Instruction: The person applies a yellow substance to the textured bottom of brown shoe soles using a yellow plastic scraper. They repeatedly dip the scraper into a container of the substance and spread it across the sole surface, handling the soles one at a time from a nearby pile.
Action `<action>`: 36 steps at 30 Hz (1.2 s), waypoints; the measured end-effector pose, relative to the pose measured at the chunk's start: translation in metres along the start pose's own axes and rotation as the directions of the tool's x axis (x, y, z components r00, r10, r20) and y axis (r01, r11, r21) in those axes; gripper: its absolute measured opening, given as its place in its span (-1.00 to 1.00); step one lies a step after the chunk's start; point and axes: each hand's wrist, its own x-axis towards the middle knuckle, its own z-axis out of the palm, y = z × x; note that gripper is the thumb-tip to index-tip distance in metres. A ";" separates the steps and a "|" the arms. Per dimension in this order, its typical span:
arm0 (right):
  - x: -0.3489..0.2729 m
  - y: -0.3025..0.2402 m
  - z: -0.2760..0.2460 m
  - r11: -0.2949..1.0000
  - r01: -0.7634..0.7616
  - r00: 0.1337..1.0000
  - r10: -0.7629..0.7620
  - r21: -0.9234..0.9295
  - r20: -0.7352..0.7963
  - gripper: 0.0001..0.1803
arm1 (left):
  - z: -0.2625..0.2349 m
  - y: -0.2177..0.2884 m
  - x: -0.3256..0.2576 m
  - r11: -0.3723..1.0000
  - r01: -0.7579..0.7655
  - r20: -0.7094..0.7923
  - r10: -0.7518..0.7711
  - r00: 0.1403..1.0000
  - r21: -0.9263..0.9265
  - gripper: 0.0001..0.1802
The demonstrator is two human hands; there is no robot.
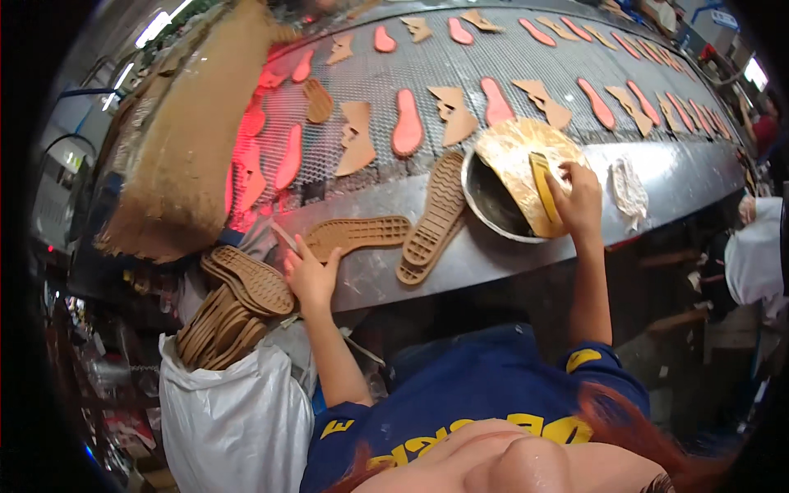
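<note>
My left hand [311, 275] grips the left end of a tan shoe sole [362, 235], its thumb at the near edge. The sole lies on the metal ledge, grid-patterned side up. In my right hand [580, 204] is a yellow brush [542, 185], with the fingers closed round one side of it. The brush rests over a round metal bowl [480, 201], partly covered by a yellowish, shiny, crusted board [518, 148]. Between the bowl and the held sole, two more tan soles [436, 214] lie overlapped, leaning toward the bowl.
Beyond the ledge [682, 177], a mesh conveyor [386, 74] carries rows of pink insoles [407, 123] and tan cut-out pieces [356, 140]. A cardboard hood [189, 123] and red glow stand at left. Soles [218, 329] fill a white sack [230, 419]. A crumpled whitish wrap [629, 189] lies right.
</note>
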 end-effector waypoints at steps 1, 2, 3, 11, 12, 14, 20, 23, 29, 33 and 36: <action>-0.003 -0.013 0.000 1.000 -0.022 0.998 0.023 -0.020 0.061 -0.53 | -0.003 -0.001 0.004 0.998 0.008 0.025 -0.006 1.000 -0.054 -0.01; -0.007 -0.017 0.000 0.993 0.027 0.998 -0.020 -0.111 0.066 -0.49 | -0.008 0.002 0.010 0.994 0.008 0.048 -0.003 0.999 -0.108 -0.01; -0.009 -0.016 0.000 0.977 0.075 0.995 -0.061 -0.202 0.073 -0.45 | -0.013 0.003 0.015 0.987 0.010 0.070 0.002 0.998 -0.162 0.00; -0.006 -0.021 0.005 0.994 -0.070 0.988 0.081 -0.082 0.130 -0.53 | -0.033 0.009 0.018 0.842 0.014 -0.165 -0.123 0.979 -0.540 -0.02; -0.004 -0.026 0.003 0.989 -0.066 0.985 0.086 -0.133 0.151 -0.58 | -0.030 0.001 0.019 0.776 -0.071 -0.254 -0.117 0.960 -0.627 -0.04; -0.002 -0.026 0.004 0.981 -0.044 0.983 0.076 -0.189 0.166 -0.65 | -0.047 0.004 0.010 0.626 -0.254 -0.410 -0.115 0.905 -0.738 -0.25; -0.008 -0.007 0.008 0.992 0.050 0.998 -0.047 -0.118 0.032 -0.74 | -0.091 0.022 -0.009 0.474 -0.308 -0.442 -0.202 0.874 -0.825 -0.64; -0.017 -0.012 0.000 0.988 0.088 0.990 -0.074 0.124 -0.116 -0.82 | -0.085 0.033 -0.013 0.369 -0.342 -0.426 -0.177 0.887 -0.864 -0.72; -0.032 -0.039 0.001 0.844 0.274 0.916 -0.084 0.461 -0.392 -0.73 | -0.030 0.069 -0.007 0.494 -0.202 -0.194 0.068 0.979 -0.845 -0.74; -0.040 -0.047 0.004 0.810 0.226 0.956 -0.080 0.541 -0.281 -0.75 | 0.019 0.065 0.004 0.610 -0.096 -0.061 0.077 0.995 -0.787 -0.69; -0.043 -0.051 0.011 0.853 0.299 0.938 -0.179 0.427 -0.298 -0.80 | 0.033 0.064 0.007 0.808 -0.040 -0.109 -0.030 0.994 -0.587 -0.69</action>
